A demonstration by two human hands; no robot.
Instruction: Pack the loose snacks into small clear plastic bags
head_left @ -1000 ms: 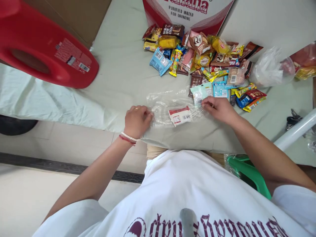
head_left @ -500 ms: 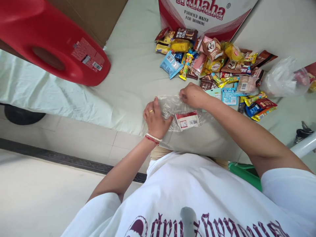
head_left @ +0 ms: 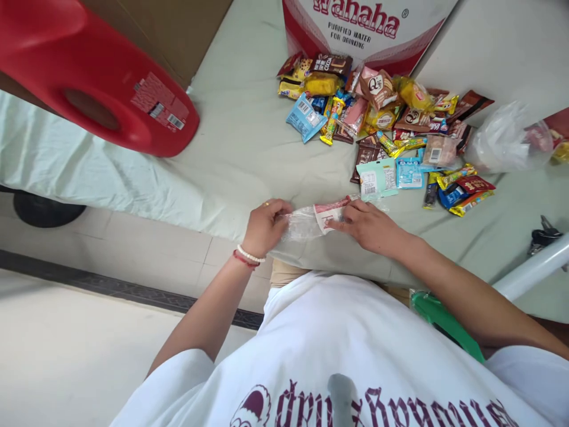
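A clear plastic bag (head_left: 302, 224) with a red-and-white label (head_left: 326, 218) stretches between my two hands near the front edge of the cloth-covered surface. My left hand (head_left: 265, 228), with a ring and bracelets at the wrist, is closed on the bag's left end. Fingers of my right hand (head_left: 367, 226) are pressed on the bag at its labelled part and cover some of the label. Just beyond my right hand lies a pale green packet (head_left: 377, 178), and beside it a blue packet (head_left: 409, 173).
Wrapped snacks (head_left: 380, 107) are heaped in front of a Wahaha water box (head_left: 364, 29). A translucent plastic bag (head_left: 502, 139) stands right of them. A large red jug (head_left: 133, 95) rests at left by cardboard (head_left: 178, 35). Keys (head_left: 544, 236) lie far right.
The bag has gone from spread out to a narrow, folded strip. My right hand moved nearer to me, onto the label; my left hand shifted slightly left and closed on the bag's end.
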